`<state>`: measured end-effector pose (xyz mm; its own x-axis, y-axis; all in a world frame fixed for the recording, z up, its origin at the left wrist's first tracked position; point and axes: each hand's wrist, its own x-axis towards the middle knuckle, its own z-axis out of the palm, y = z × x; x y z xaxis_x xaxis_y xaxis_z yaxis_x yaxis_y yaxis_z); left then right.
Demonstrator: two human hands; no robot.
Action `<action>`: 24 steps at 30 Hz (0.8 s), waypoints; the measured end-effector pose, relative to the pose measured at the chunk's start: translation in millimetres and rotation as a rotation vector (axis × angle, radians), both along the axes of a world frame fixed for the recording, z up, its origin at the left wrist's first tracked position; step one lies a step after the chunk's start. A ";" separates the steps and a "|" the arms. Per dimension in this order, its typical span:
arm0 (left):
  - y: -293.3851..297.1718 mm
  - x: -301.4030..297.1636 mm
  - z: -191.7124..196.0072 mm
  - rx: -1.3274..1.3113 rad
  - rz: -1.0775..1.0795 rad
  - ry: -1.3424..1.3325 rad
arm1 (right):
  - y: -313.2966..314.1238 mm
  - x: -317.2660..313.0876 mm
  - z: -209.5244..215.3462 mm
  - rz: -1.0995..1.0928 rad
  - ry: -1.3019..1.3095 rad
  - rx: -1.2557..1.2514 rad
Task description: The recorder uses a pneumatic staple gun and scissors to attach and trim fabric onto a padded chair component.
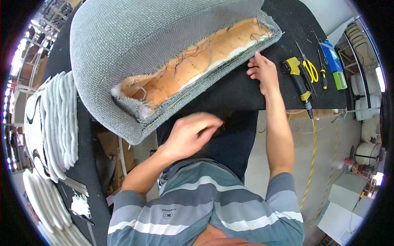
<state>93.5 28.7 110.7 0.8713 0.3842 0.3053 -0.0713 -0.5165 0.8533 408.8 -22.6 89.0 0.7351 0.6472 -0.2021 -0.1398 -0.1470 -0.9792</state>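
A grey upholstered seat cushion [123, 53] lies tilted at the far side. Its long open side shows a bare wooden panel [184, 78] with loose dark threads and white padding along the edge. My right hand [264, 71] is beside the cushion's lower right edge, its fingers loosely curled and apart, one fingertip at the fabric. My left hand [191, 133] is over my lap, below the cushion's open side. Its thumb and fingers come together in a pinch, slightly blurred; I cannot make out what is between them.
On the black tabletop [230, 96] at right lie a yellow-black power tool [297, 78], yellow-handled scissors [310, 70], a screwdriver [324, 80] and a blue-green box [334, 61]. White padding pieces [55, 123] are stacked at left. A yellow hose [314, 151] hangs at right.
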 end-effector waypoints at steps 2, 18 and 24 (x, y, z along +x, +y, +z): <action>3.3 44.7 13.0 0.268 0.167 -0.166 | -0.6 -1.8 -6.9 -0.003 -0.053 0.021; 40.7 155.4 0.6 0.671 0.546 0.085 | 6.8 -5.2 3.4 -0.019 -0.004 0.001; 39.1 157.7 -3.0 0.688 0.542 0.102 | 4.7 -3.6 9.2 0.001 0.056 -0.014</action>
<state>251.2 67.8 107.7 0.6581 0.5121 0.5520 0.3918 -0.8589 0.3297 405.2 -18.0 98.1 0.7213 0.6451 -0.2520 -0.1944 -0.1606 -0.9677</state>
